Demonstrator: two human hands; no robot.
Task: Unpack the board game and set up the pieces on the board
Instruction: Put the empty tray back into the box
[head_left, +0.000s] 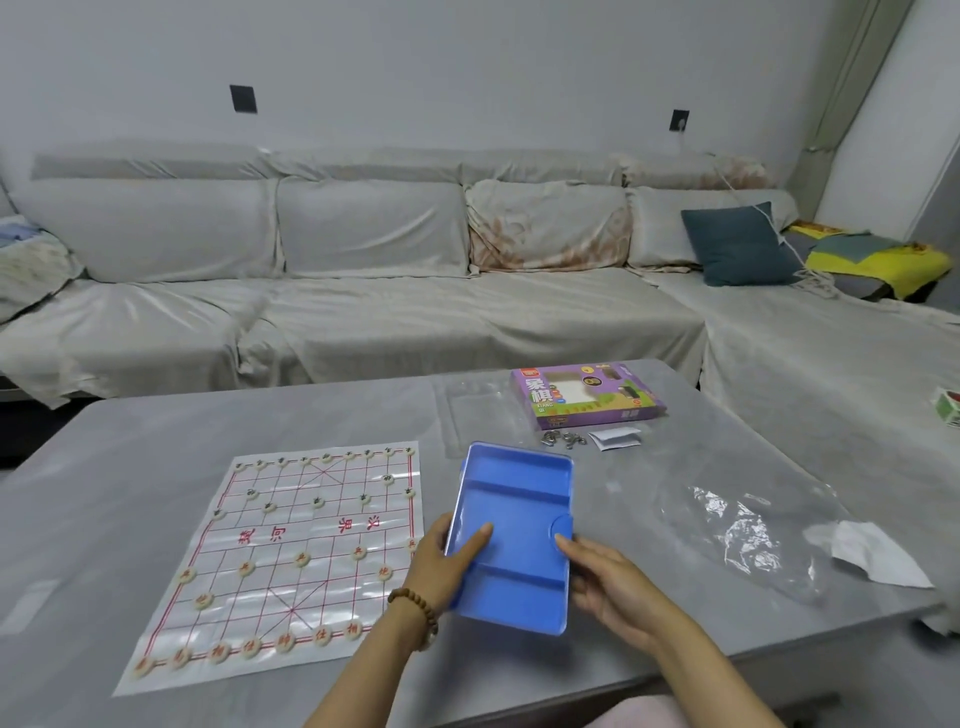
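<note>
Both hands, left and right, were clasped on the empty blue tray near the table's front edge; pieces already sat arranged on the board, so setup looked essentially done.

Board on table; tray right of board; box behind tray.

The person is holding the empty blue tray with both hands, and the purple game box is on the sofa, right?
Not quite. In the head view the purple game box lies on the grey table, not the sofa. Both hands, left hand and right hand, hold the empty blue tray.
</note>
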